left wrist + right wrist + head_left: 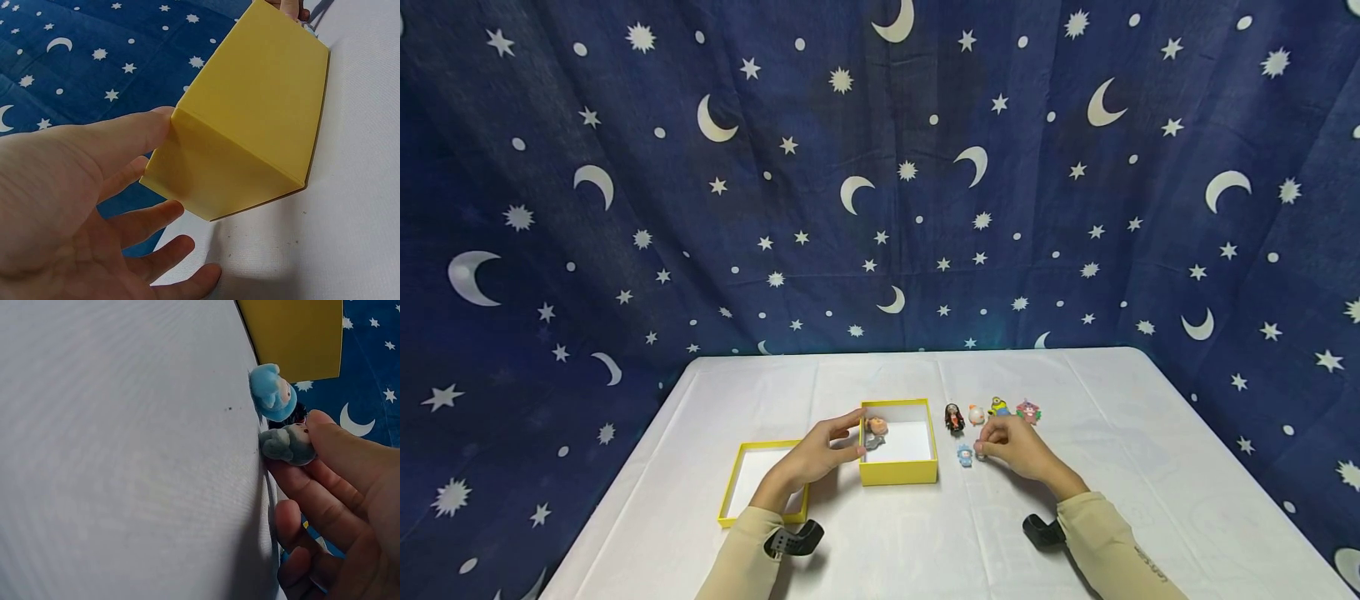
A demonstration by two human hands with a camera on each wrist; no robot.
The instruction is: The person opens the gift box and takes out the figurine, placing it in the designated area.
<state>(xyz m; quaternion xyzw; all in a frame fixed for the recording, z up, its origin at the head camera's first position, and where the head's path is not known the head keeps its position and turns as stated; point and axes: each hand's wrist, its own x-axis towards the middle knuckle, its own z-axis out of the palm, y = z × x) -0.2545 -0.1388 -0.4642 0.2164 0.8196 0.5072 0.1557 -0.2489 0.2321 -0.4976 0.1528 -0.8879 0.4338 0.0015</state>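
Observation:
The yellow box (898, 472) has a white inside, and a small figurine with a peach-toned head (876, 427) lies at its left. My left hand (816, 454) is at the box's left side, thumb and index finger touching it, the other fingers spread loosely in the left wrist view. With thumb and fingertips, my right hand (1018, 450) pinches a small grey-green figurine (289, 444) close to the table. Just beside that one stands a light blue figurine (965, 455).
A shallow yellow-rimmed lid (752, 475) lies left of the box, partly behind my left arm. Behind my right hand are a dark-haired figurine (954, 419), a round whitish one (976, 415), a yellow one-eyed one (997, 407) and a pink one (1028, 412). White cloth (880, 550) covers the table.

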